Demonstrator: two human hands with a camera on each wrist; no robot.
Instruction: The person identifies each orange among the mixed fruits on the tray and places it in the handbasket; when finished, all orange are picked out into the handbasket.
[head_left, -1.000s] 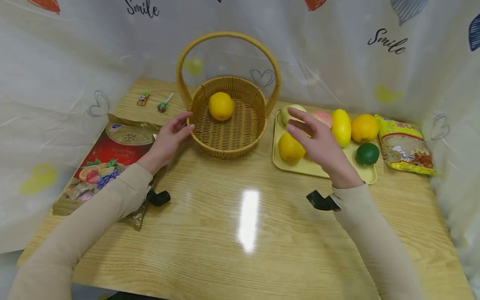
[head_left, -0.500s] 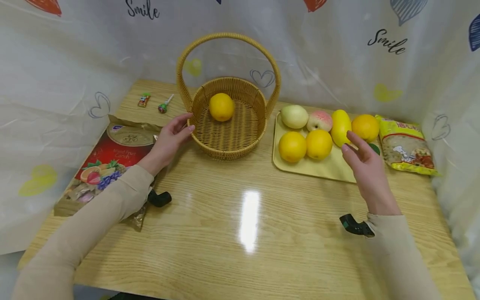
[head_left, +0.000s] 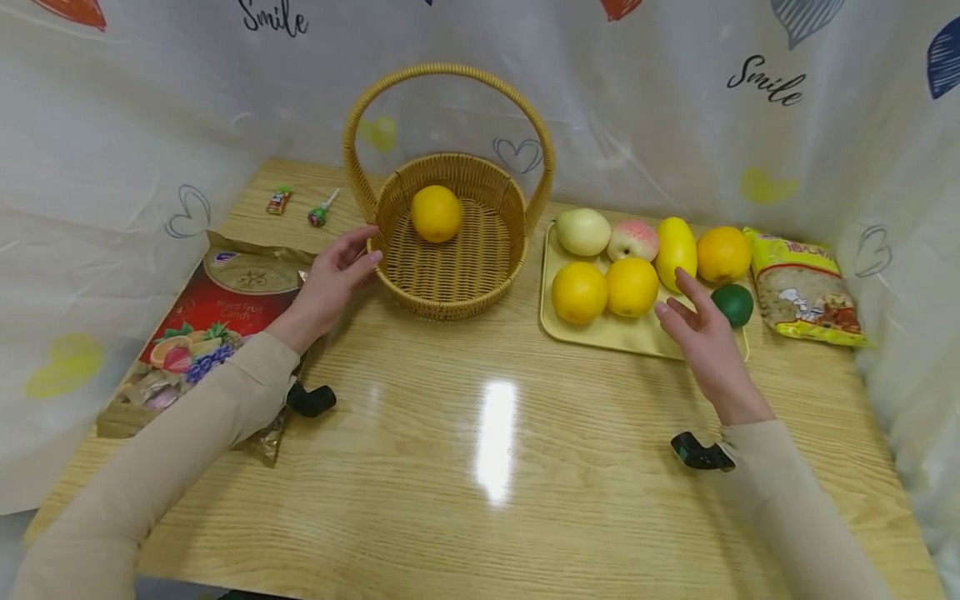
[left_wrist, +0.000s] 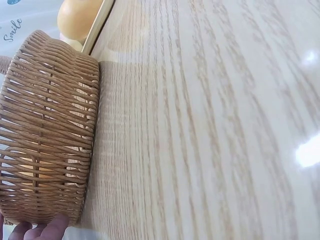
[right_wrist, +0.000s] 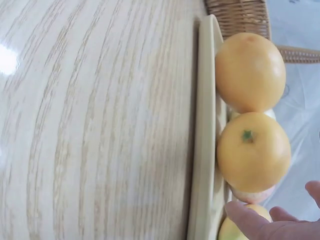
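My left hand (head_left: 330, 287) holds the left side of a round wicker basket (head_left: 450, 310) with a tall looped handle, thumb and fingertips at its rim. In the left wrist view, fingers (left_wrist: 54, 227) meet the basket's woven wall. One orange (head_left: 437, 214) lies inside it. Over the front right of a pale yellow tray (head_left: 645, 340), my right hand (head_left: 708, 350) hovers with fingers spread and nothing between them. Close by it are a yellow mango-like fruit (head_left: 676, 250), a dark green fruit (head_left: 732, 305) and an orange (head_left: 632, 287).
The tray also bears another front orange (head_left: 579, 292), a pale green fruit (head_left: 582, 232), a pink peach (head_left: 632, 240) and a back orange (head_left: 723, 254). A snack bag (head_left: 810, 292) stands right. Left are a candy bag (head_left: 217, 317), lollipop (head_left: 318, 215) and wrapped candy (head_left: 279, 200).
My right hand has drawn back from over the tray's left fruits toward its front right, then shifted slightly left, uncovering the green fruit. The left hand stays at the basket.
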